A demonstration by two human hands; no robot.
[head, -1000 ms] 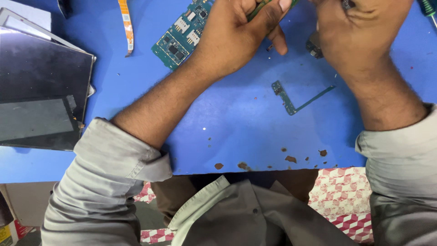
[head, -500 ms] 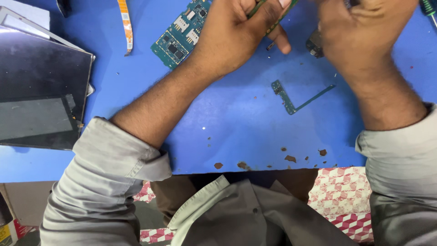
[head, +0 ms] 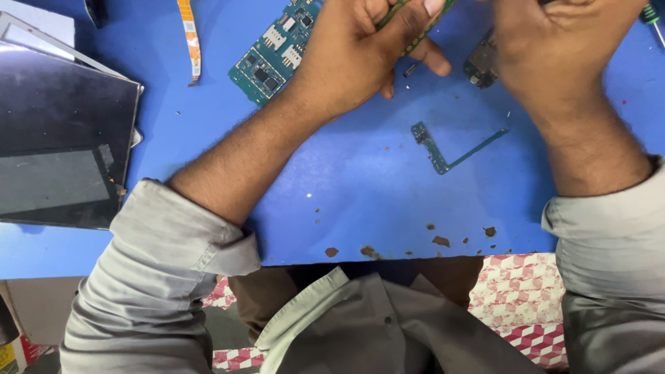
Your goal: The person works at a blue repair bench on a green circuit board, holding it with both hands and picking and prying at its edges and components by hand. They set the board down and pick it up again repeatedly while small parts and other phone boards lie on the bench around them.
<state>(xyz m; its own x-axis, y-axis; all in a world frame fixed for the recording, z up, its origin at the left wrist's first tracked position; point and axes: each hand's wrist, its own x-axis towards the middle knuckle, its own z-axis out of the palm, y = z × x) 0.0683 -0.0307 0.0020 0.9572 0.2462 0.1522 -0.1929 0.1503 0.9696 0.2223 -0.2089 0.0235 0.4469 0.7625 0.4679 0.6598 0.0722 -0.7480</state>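
My left hand is closed around a thin green circuit strip at the top of the view, thumb pressed on it. My right hand is curled just to its right, partly cut off by the frame's top edge; what its fingers hold is hidden. A small dark component lies under the right hand. A larger teal circuit board rests on the blue table beside my left wrist. An L-shaped green flex part lies between my forearms.
A dark glass display panel lies at the left, over the table's edge. An orange flat ribbon cable sits top left. A screwdriver tip shows top right. Brown chipped spots mark the table's near edge.
Both hands shifted only slightly while working on the strip at the top; nothing on the table has moved.
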